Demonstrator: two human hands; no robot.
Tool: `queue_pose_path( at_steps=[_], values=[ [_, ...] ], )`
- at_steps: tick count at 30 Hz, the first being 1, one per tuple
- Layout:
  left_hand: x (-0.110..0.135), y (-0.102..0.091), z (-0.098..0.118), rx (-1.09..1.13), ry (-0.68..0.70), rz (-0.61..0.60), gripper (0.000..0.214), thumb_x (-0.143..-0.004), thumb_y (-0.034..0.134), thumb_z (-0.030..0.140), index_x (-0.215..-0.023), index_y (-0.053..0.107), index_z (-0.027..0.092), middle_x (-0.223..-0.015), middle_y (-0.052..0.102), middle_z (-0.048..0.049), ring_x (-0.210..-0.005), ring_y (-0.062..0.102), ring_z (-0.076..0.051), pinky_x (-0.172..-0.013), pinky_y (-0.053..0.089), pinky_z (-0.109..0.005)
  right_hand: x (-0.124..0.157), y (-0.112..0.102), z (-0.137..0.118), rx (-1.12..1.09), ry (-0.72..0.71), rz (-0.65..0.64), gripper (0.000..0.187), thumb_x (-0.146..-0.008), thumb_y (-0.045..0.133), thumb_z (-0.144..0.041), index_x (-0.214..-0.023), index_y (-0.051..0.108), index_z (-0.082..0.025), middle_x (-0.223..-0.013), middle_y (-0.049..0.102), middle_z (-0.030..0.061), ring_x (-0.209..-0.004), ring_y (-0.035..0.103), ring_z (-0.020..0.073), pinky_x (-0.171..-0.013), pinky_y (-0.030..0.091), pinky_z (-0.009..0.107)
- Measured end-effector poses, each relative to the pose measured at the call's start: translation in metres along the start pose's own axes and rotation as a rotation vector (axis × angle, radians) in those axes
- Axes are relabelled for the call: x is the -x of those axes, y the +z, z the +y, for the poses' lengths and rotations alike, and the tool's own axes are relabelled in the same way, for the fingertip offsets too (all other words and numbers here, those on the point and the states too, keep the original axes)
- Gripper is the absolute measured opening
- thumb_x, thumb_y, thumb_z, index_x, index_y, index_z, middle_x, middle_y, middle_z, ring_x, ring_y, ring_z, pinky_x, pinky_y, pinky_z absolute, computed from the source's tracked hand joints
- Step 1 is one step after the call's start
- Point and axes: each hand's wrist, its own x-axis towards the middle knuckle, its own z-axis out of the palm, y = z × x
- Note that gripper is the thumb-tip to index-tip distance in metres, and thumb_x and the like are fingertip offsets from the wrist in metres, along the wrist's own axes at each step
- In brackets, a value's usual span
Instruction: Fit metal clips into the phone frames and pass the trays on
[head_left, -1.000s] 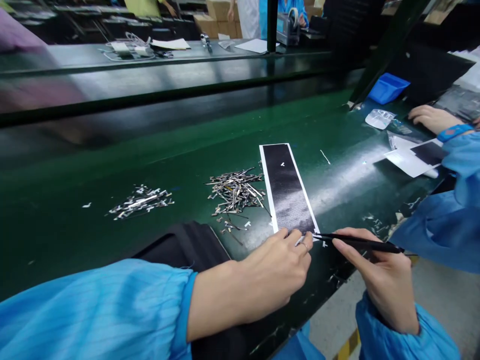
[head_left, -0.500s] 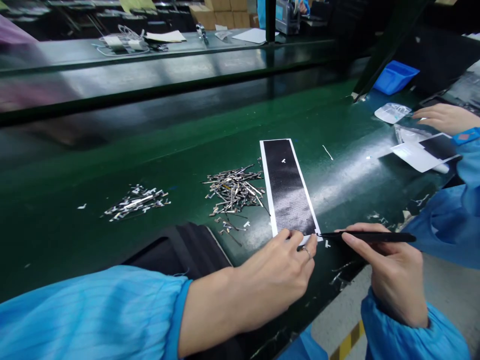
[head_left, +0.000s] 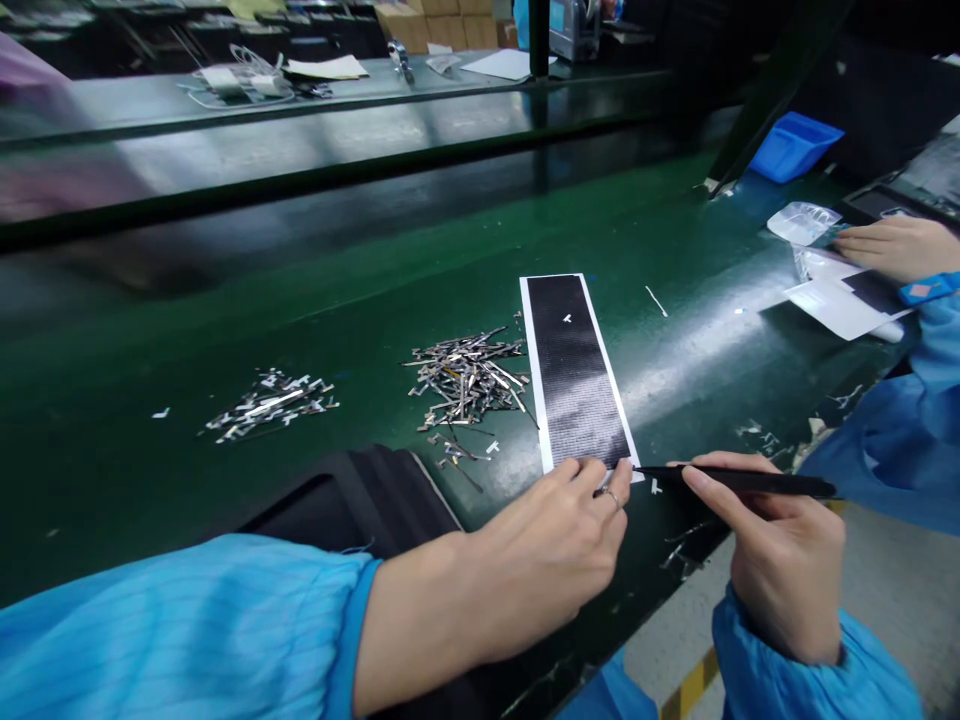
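A long sheet of black narrow labels with a white border [head_left: 579, 370] lies on the green bench. My left hand [head_left: 559, 540], a ring on one finger, rests at its near end with fingers curled in. Its fingertips are hidden, so what they pinch does not show. My right hand [head_left: 780, 560] grips black tweezers [head_left: 757, 483], their tips at the sheet's near right corner, close to my left fingers. A small white T-shaped piece [head_left: 567, 319] lies on the sheet, and another white piece [head_left: 656, 487] beside the corner.
Left of the sheet is a pile of thin metallic-looking strips [head_left: 469, 378], with a smaller pile [head_left: 270, 405] farther left. A black padded object [head_left: 352, 500] lies by my left forearm. At right, another person's hand [head_left: 896, 248] is near plastic bags [head_left: 804, 222] and a blue bin [head_left: 795, 147].
My hands stay almost in place, the tweezer tips still at the sheet's corner. The other person's hand at right has shifted slightly, and a plastic bag near it has moved right.
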Motion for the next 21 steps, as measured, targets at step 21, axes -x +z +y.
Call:
queue_pose_path(
  at_steps=[21],
  values=[
    [0.005, 0.008, 0.001, 0.109, -0.029, 0.025, 0.032, -0.072, 0.050, 0.016, -0.100, 0.055, 0.003, -0.129, 0.042, -0.0219, -0.108, 0.048, -0.032, -0.089, 0.040, -0.037, 0.004, 0.008, 0.014, -0.315, 0.148, 0.171, 0.011, -0.060, 0.073, -0.024, -0.066, 0.066, -0.018, -0.074, 0.064, 0.0017, -0.068, 0.059, 0.0165, -0.055, 0.044, 0.025]
  ],
)
